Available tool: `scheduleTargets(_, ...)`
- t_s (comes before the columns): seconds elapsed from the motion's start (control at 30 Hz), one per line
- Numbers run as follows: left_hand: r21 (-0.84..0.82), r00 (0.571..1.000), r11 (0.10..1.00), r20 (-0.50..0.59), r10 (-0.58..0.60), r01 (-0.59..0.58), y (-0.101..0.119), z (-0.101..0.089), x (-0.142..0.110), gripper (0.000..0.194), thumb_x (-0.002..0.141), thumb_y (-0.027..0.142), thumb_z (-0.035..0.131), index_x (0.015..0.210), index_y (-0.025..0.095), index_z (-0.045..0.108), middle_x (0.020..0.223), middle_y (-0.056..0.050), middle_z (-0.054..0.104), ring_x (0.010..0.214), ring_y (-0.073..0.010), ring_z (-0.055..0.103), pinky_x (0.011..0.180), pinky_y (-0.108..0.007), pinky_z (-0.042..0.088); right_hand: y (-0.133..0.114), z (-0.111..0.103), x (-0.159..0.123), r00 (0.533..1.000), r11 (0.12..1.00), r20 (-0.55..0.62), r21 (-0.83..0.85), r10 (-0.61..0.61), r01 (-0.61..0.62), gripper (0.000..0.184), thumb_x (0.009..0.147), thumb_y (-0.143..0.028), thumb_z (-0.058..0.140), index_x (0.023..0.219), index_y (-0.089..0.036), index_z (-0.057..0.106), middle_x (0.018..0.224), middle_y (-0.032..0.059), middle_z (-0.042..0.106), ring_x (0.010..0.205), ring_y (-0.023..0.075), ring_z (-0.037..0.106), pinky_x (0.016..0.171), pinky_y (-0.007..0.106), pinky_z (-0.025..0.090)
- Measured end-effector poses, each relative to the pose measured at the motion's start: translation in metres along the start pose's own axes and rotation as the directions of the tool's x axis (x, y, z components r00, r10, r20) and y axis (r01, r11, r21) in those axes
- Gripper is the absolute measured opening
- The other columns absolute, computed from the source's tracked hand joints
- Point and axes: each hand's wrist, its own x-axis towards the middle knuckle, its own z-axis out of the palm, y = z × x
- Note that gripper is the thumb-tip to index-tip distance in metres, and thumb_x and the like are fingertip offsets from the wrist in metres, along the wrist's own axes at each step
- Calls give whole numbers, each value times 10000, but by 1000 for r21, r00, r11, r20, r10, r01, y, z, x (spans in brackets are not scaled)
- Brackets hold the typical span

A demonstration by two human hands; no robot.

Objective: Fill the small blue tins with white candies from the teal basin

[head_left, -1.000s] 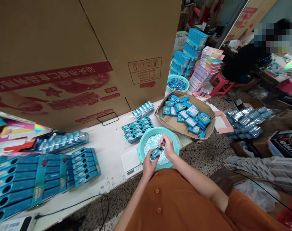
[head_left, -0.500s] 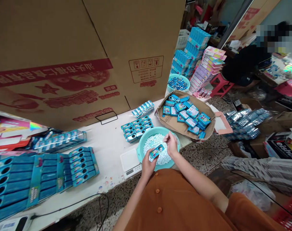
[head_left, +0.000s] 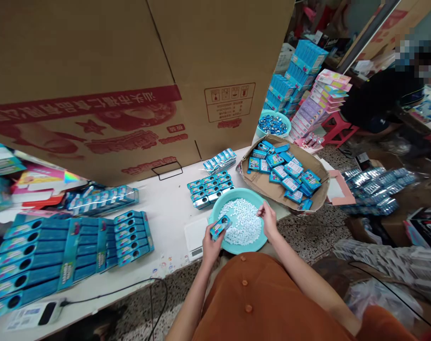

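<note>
My left hand [head_left: 211, 245] holds a small blue candy box [head_left: 220, 227] over the left rim of a teal basin [head_left: 215, 215] filled with small white tablets [head_left: 242, 225]. My right hand [head_left: 269, 220] hovers at the basin's right side, its fingers pinched together just above the tablets; what they hold is too small to make out. The basin sits at the front edge of a white table [head_left: 162, 213], above my orange-clad lap.
Rows of small blue boxes [head_left: 210, 187] lie behind the basin, and a white scale [head_left: 194, 237] sits left of it. A cardboard tray [head_left: 265, 185] holds more blue boxes. Big blue display packs [head_left: 69, 251] lie left. A huge carton [head_left: 112, 80] stands behind. A seated person [head_left: 382, 99] is far right.
My hands came apart: the right hand left the box and moved right to the tablets, while the left hand carried the box toward the basin's left rim. The view shifted slightly.
</note>
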Motion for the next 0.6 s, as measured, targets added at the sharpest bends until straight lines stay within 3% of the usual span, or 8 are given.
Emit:
scheduleTargets(0.13,252,952,968,-292,89,-13,-24,-39,18,429,714,468,641,1042,196,596,1055,-92,579,1011,-243,536,867,-384,451,2,-4,-1,1000,999,10,-53,-5,6,400,718,-567,596,592,-197,509,554,-16,486,529,123,469,531,252,416)
scheduleTargets(0.23,237,935,969,-353,22,66,-41,-64,35,496,708,514,622,1071,177,595,1010,-88,597,862,-218,564,703,-333,481,7,-4,-2,1000,997,22,-81,-10,11,404,724,-572,590,589,-198,519,548,-13,492,527,126,472,532,254,415)
scheduleTargets(0.4,229,968,970,-248,-28,87,-61,-73,67,491,686,505,627,1050,175,612,1001,-79,627,759,-192,573,686,-327,485,13,0,-7,1000,994,26,-112,-3,5,390,718,-561,605,587,-199,537,540,-10,521,528,132,493,539,263,418)
scheduleTargets(0.6,163,998,986,-52,-36,44,-83,-51,98,413,706,401,615,1068,201,598,1071,-75,628,866,-209,599,756,-331,490,14,-8,-17,1000,991,-25,-133,-8,4,386,708,-564,625,591,-202,560,550,-7,533,528,135,495,541,271,423)
